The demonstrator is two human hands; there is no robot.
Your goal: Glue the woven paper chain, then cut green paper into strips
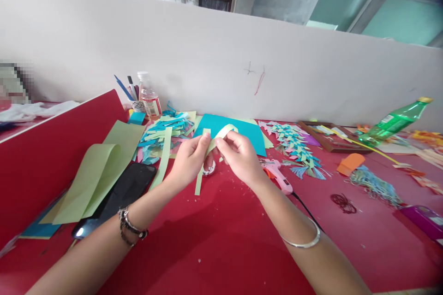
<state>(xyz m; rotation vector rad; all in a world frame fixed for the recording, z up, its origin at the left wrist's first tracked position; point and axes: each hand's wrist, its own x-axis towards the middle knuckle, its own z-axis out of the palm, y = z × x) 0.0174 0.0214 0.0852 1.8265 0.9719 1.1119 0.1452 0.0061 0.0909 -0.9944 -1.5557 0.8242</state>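
My left hand (189,156) pinches a pale green paper strip (199,181), whose tail hangs below the fingers. My right hand (239,156) grips the curved, looped part of pale green paper (225,130) beside it. Both hands are closed and nearly touching above the red table. Whether the paper is one strip or two I cannot tell. Partly hidden behind my fingers is a small white roll (209,168). A pink glue gun (278,177) lies to the right of my right hand. Left of my left hand rests another green strip (163,159).
Blue card (256,134) lies behind my hands. Cut strips (166,130) are heaped at left, near a bottle (151,97) and a pen cup (137,106). A black phone (128,193) and folded green paper (86,179) lie left. Woven paper pieces (294,143) and a tilted green bottle (396,122) are right.
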